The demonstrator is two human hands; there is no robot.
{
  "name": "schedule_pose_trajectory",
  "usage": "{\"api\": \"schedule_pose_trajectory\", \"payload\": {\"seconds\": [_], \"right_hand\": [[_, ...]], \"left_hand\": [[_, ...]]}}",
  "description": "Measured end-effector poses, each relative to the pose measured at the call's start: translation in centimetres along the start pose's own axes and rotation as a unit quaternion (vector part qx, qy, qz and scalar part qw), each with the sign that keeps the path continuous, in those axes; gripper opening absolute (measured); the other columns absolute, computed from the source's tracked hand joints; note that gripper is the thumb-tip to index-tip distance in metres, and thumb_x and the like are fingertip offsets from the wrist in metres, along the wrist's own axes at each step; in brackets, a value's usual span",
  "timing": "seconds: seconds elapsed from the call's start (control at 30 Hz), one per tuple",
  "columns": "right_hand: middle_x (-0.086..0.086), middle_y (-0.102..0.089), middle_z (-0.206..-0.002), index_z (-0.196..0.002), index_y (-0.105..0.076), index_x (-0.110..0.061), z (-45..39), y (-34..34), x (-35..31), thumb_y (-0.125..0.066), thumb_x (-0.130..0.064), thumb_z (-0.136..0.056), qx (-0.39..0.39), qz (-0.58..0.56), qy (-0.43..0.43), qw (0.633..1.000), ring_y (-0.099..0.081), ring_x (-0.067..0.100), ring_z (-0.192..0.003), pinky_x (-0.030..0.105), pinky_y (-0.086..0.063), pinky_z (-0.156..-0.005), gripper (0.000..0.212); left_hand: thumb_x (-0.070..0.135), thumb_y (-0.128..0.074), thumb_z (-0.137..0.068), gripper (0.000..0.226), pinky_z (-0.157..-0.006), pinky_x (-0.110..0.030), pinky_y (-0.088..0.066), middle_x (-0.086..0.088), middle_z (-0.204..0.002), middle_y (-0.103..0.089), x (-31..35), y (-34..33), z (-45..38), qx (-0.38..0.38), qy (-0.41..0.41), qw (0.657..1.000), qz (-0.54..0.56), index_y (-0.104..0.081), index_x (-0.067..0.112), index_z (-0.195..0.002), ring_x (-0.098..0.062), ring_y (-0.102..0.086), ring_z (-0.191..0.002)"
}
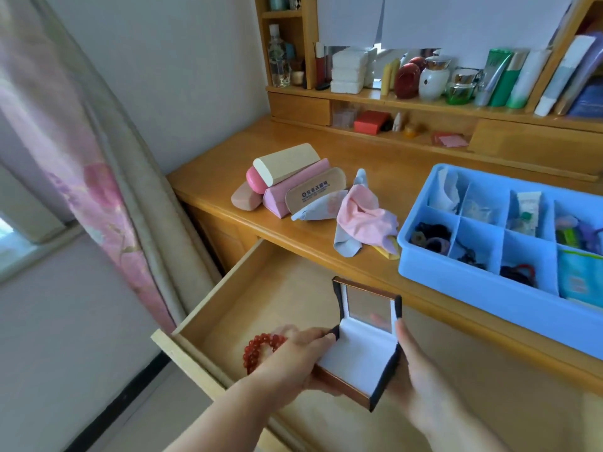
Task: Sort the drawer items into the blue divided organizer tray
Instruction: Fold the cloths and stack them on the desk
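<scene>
Both hands over the open wooden drawer [261,288], holding a small hinged jewelry box [359,350] between them. Box lid stands up, mirror inside the lid, white lining in the base.

Left hand [293,357] grips the box's left edge, fingers curled along the rim; a red bead bracelet [261,349] is at the same hand (whether looped on the fingers or merely tucked under them, cannot tell). Right hand [416,376] cups the box's right side, thumb lying up along the dark corner, fingers hidden beneath.

Taking the drawer as landmark:
- Blue divided organizer tray [483,285] sits on the desk top [228,177] up and to the right of the drawer, its near edge close to the desk's front lip. Compartments hold dark hair ties, a small tube, packets, other bits too small to name.
- Crumpled cloths [362,220], pink and pale blue-grey, lie on the desk directly behind the drawer, just left of the tray.
- A heap of glasses cases [284,177], pink, cream and tan, sits farther back and left of the cloths.
- Shelf unit [424,102] with bottles, jars and tubes stands at the back of the desk, well beyond the drawer.
- Floral curtain [98,197] hangs to the drawer's left.
</scene>
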State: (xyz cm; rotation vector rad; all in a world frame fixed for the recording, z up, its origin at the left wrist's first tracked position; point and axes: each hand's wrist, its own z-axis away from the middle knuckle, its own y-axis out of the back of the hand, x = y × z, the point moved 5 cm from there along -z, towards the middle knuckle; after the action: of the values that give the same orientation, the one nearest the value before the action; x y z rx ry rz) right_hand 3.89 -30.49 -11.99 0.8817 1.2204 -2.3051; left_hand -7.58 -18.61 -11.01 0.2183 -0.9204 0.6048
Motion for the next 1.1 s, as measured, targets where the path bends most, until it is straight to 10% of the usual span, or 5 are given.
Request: {"api": "schedule_pose_trajectory", "payload": {"seconds": [0.23, 0.37, 0.53, 0.83, 1.1], "right_hand": [[0.007, -0.069, -0.115, -0.112, -0.069, -0.028, -0.2, 2.7, 2.5, -0.056, -0.065, -0.072, 0.1, 0.046, -0.03, 0.993, -0.067, 0.025, -0.104, 0.043, -0.052, -0.088, 0.056], [0.003, -0.073, -0.105, -0.099, -0.075, -0.03, -0.1, 3.9, 2.8, -0.056, -0.068, -0.065, 0.138, 0.085, -0.059, 0.985, -0.07, 0.025, -0.096, 0.045, -0.05, -0.094, 0.054], [-0.001, -0.074, -0.098, -0.095, -0.076, -0.032, 0.2, 5.2, 3.4, -0.055, -0.068, -0.065, 0.169, 0.102, -0.079, 0.977, -0.071, 0.023, -0.09, 0.038, -0.055, -0.085, 0.051], [-0.005, -0.075, -0.092, -0.093, -0.076, -0.031, 0.3, 6.0, 3.8, -0.057, -0.063, -0.066, 0.164, 0.113, -0.087, 0.976, -0.072, 0.017, -0.083, 0.033, -0.053, -0.07, 0.047], [-0.001, -0.075, -0.093, -0.092, -0.077, -0.027, 0.6, 5.2, 3.4, -0.058, -0.059, -0.068, 0.155, 0.12, -0.072, 0.978, -0.072, 0.018, -0.083, 0.032, -0.052, -0.072, 0.045]], "left_hand": [[0.044, -0.048, -0.095, 0.021, -0.066, -0.027, -0.058, 0.006, -0.09, -0.063, 0.3, 1.7, -1.3, -0.038, -0.014, 0.973, -0.226, -0.066, 0.036, -0.099, -0.011, -0.07, -0.069], [0.005, -0.049, -0.086, 0.047, -0.072, -0.029, -0.056, 0.009, -0.11, -0.057, 1.0, 8.0, -4.5, 0.16, -0.05, 0.847, -0.504, -0.055, 0.033, -0.122, -0.016, -0.063, -0.09], [0.005, -0.049, -0.081, 0.031, -0.067, -0.025, -0.049, 0.003, -0.098, -0.057, -1.0, 11.0, -6.0, 0.154, 0.044, 0.748, -0.645, -0.054, 0.022, -0.106, -0.016, -0.058, -0.084], [0.006, -0.046, -0.086, 0.031, -0.064, -0.025, -0.054, 0.006, -0.09, -0.064, -0.4, 12.5, -4.7, 0.074, 0.016, 0.815, -0.575, -0.063, 0.032, -0.086, -0.011, -0.062, -0.076], [0.019, -0.054, -0.086, 0.02, -0.066, -0.022, -0.045, 0.003, -0.091, -0.057, -1.7, 12.7, -6.8, 0.114, 0.094, 0.746, -0.65, -0.054, 0.017, -0.106, -0.013, -0.057, -0.082]]}}
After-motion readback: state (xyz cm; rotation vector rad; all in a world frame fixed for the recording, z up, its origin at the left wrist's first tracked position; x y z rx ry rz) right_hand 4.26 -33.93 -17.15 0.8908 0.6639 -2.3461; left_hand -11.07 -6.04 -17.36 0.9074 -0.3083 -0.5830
